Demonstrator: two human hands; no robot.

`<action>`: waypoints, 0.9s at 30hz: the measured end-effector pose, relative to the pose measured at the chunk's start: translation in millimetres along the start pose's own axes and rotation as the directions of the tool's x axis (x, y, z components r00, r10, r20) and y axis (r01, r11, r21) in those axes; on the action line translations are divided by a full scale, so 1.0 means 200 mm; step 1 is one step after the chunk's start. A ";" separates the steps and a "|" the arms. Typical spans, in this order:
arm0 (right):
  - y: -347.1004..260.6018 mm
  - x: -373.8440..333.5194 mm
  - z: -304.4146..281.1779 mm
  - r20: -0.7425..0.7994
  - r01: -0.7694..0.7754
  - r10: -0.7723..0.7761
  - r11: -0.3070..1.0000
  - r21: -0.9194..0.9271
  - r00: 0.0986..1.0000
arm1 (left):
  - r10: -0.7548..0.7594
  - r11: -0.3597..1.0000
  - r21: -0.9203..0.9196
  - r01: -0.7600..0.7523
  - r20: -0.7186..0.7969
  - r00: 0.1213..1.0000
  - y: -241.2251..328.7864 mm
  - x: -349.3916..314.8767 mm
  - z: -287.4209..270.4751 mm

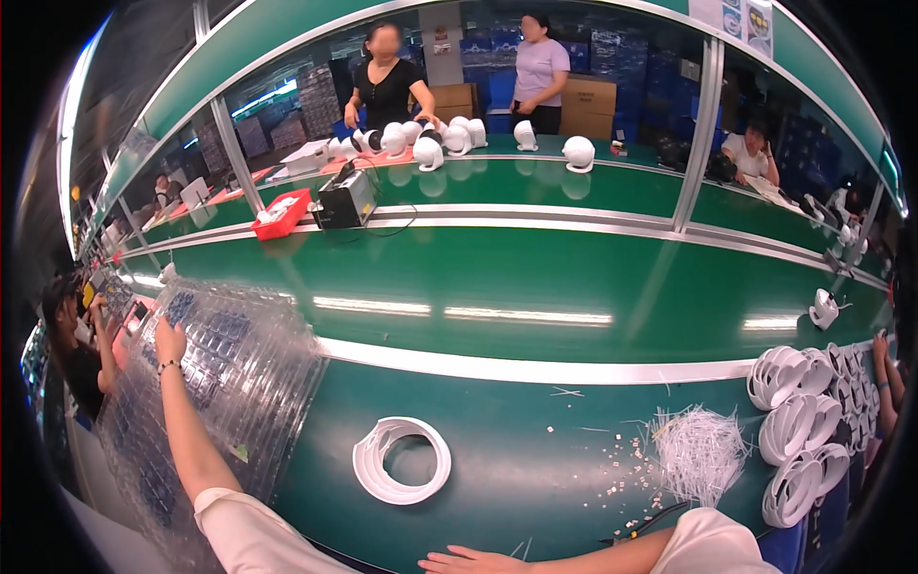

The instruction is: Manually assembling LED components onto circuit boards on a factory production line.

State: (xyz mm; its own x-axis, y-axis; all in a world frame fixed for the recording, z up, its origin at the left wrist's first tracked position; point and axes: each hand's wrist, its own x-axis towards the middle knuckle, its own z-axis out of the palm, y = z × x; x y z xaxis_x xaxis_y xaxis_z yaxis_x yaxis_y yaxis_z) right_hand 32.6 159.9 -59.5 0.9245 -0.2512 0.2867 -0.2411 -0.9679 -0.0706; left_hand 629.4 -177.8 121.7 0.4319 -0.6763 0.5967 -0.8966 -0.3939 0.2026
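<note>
My left arm reaches far out to the left. My left hand [170, 344] is closed on the upper part of a clear plastic blister tray [244, 344], one of what looks like a stack, tilted over the bench's left end. Its fingertips are partly hidden. At the near edge of the green bench, my right hand [470, 561] lies flat with fingers stretched out, holding nothing. Between the hands, a white plastic ring-shaped housing [428, 478] rests on the bench. To its right is a heap of thin white plastic strips [700, 454], with cutting pliers [650, 524] near my right forearm.
Small cut bits [622, 478] are scattered beside the heap. Several white ring housings [792, 421] are stacked at right. A green conveyor belt [535, 277] runs beyond the bench, carrying a white part [823, 309]. A red bin [282, 215] and black box [346, 199] stand behind; co-workers are around.
</note>
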 end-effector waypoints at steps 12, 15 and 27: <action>0.02 0.04 0.05 0.037 0.024 -0.010 0.928 -0.371 0.999 | -0.077 0.996 0.054 0.066 0.213 0.974 -0.01 0.10 0.09; 0.05 0.04 0.07 0.050 0.029 -0.011 0.925 -0.378 0.999 | -0.170 0.984 0.114 0.140 0.337 0.926 0.01 0.11 0.06; 0.01 0.04 0.17 0.112 -0.043 0.030 0.992 0.117 0.993 | -0.215 0.943 0.306 0.129 0.269 0.939 0.01 0.10 0.09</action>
State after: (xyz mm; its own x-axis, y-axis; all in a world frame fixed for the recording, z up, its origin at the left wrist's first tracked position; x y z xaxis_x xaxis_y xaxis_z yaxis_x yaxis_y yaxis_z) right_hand 48.7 155.4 -91.1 0.9442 -0.2789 0.1754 -0.2445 -0.9500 -0.1940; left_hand 637.9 -204.3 120.6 0.6248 -0.7177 0.3074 -0.7603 -0.6489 0.0304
